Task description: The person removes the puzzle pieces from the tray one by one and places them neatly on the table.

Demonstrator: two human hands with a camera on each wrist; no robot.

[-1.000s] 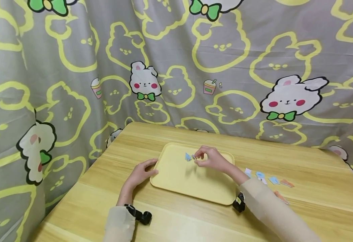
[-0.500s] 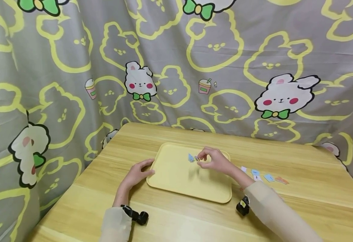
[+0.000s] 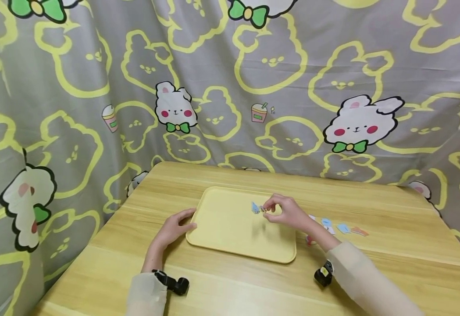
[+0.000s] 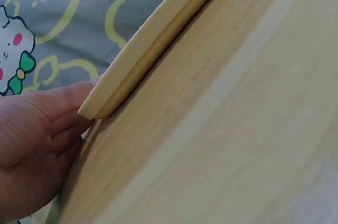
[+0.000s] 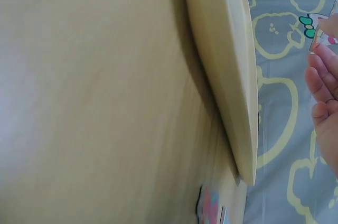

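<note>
My right hand (image 3: 289, 213) pinches a small light-blue printed card piece (image 3: 255, 208) with irregular edges, held above the tray. In the right wrist view the fingers (image 5: 319, 84) appear at the right edge, with the thin piece (image 5: 317, 38) at their tips. My left hand (image 3: 173, 228) holds the left rim of the pale yellow tray (image 3: 230, 252). The left wrist view shows that hand (image 4: 37, 145) at the tray's edge (image 4: 132, 60), some fingertips hidden behind it. Under the right hand, a shadow falls on the tray's surface.
Right of the tray lie several loose card pieces: a blue one (image 3: 343, 228), an orange one (image 3: 359, 231) and a reddish one (image 3: 310, 240), partly behind the right forearm. The wooden table (image 3: 230, 285) meets a patterned curtain (image 3: 214, 66) at the back and left.
The view has swung slightly right, so the scene shifts left. My right hand has moved a little rightward over the tray with the card piece. The left hand stays at the rim.
</note>
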